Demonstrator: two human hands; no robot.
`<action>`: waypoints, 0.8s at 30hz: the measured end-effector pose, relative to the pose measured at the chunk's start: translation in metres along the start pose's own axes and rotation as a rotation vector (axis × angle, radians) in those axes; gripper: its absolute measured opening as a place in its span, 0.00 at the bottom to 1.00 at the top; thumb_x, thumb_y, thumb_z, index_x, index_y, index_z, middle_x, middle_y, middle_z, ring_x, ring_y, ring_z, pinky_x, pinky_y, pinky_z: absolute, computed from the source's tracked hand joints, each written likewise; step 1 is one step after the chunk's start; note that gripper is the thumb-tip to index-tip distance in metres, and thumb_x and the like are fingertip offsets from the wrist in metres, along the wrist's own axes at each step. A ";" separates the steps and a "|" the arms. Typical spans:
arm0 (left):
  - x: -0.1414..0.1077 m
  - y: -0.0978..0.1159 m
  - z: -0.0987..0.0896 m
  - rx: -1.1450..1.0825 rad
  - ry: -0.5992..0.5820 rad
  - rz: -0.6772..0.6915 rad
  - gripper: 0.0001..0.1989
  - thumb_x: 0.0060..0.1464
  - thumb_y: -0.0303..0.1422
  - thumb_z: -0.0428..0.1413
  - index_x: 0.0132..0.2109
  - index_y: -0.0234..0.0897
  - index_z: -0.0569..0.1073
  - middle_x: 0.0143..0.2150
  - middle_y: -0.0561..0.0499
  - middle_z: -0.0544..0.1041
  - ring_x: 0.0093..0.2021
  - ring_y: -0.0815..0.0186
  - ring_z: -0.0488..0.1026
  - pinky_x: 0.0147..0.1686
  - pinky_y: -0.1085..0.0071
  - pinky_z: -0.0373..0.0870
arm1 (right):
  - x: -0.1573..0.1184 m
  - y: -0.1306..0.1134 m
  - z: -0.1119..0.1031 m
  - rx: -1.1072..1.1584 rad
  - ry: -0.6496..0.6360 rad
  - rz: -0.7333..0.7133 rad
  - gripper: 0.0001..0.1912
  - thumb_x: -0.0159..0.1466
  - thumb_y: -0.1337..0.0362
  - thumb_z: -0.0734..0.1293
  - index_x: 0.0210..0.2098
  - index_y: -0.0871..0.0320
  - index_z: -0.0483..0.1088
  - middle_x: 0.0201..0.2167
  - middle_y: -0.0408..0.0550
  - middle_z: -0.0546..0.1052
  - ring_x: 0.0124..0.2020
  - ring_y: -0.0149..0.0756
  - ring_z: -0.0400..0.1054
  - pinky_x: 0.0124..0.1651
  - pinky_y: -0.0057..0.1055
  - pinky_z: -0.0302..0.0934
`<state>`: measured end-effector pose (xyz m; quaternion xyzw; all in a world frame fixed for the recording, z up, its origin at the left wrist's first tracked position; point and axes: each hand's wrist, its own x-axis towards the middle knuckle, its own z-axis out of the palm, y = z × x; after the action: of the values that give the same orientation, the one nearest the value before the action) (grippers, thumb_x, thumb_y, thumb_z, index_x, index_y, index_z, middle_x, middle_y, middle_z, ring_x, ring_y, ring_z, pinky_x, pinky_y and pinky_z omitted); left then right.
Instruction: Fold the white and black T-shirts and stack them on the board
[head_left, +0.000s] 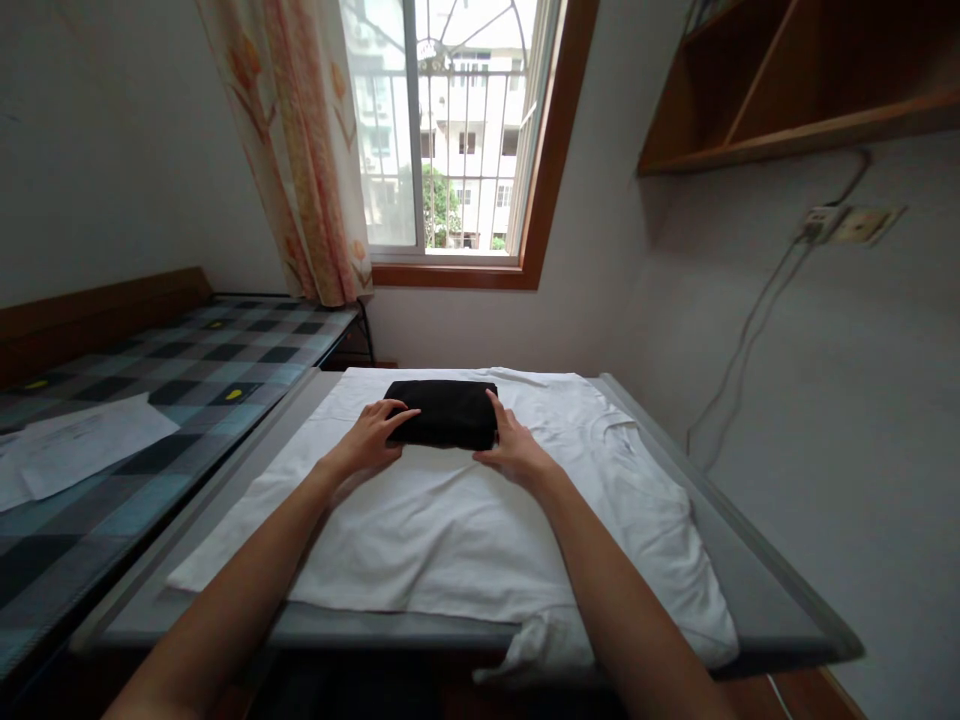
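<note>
A folded black bundle [446,415], which looks like cloth, lies on a white T-shirt [450,540] spread over the grey table. My left hand [377,435] grips its left end, with the fingers on top and the thumb at the near edge. At the opposite end, my right hand [510,440] holds the bundle in the same way, fingers curled over its right side. Part of the shirt, a sleeve by its look, hangs over the table's near edge beside my right forearm. The underside of the bundle is hidden.
Grey tabletop [780,600] shows around the shirt. On the left stands a bed with a checked mattress [277,350] and papers [90,445] on it. A curtain [307,150] hangs by the window. A wall shelf [795,140] and a socket with a cable are at right.
</note>
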<state>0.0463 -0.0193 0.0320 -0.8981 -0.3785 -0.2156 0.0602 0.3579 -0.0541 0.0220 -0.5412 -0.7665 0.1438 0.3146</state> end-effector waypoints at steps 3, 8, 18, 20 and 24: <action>-0.007 -0.011 0.004 0.023 0.019 -0.059 0.32 0.46 0.28 0.57 0.60 0.44 0.68 0.57 0.43 0.67 0.57 0.51 0.64 0.58 0.53 0.58 | -0.003 -0.014 0.001 -0.001 -0.012 0.050 0.57 0.52 0.68 0.70 0.70 0.46 0.31 0.52 0.56 0.65 0.41 0.43 0.70 0.46 0.42 0.64; -0.008 -0.017 0.000 -0.054 0.039 -0.055 0.25 0.53 0.29 0.53 0.59 0.45 0.70 0.55 0.45 0.69 0.55 0.58 0.67 0.56 0.60 0.64 | 0.005 -0.019 -0.001 0.085 0.175 -0.048 0.47 0.52 0.73 0.64 0.68 0.48 0.45 0.52 0.55 0.66 0.39 0.39 0.68 0.43 0.38 0.65; -0.010 -0.018 -0.004 -0.191 -0.052 -0.160 0.21 0.51 0.34 0.56 0.53 0.50 0.75 0.52 0.51 0.72 0.51 0.61 0.70 0.54 0.64 0.67 | 0.008 0.012 -0.018 0.177 -0.078 0.034 0.15 0.52 0.71 0.67 0.39 0.55 0.70 0.25 0.38 0.67 0.27 0.30 0.65 0.34 0.29 0.64; -0.010 -0.020 -0.004 -0.234 -0.028 -0.142 0.21 0.51 0.32 0.55 0.53 0.47 0.75 0.52 0.49 0.72 0.52 0.61 0.69 0.55 0.64 0.66 | 0.006 0.012 -0.018 0.160 -0.037 0.004 0.14 0.51 0.67 0.70 0.39 0.55 0.71 0.32 0.42 0.68 0.31 0.31 0.66 0.37 0.31 0.65; -0.009 -0.025 -0.006 -0.176 0.091 -0.109 0.23 0.48 0.25 0.54 0.51 0.44 0.77 0.50 0.47 0.72 0.51 0.59 0.68 0.55 0.60 0.66 | 0.008 0.006 -0.018 0.091 0.095 -0.077 0.19 0.52 0.65 0.73 0.43 0.53 0.73 0.43 0.47 0.66 0.37 0.33 0.67 0.44 0.35 0.66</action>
<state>0.0208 -0.0094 0.0319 -0.8673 -0.4033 -0.2915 -0.0138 0.3722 -0.0464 0.0350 -0.5025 -0.7637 0.1406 0.3802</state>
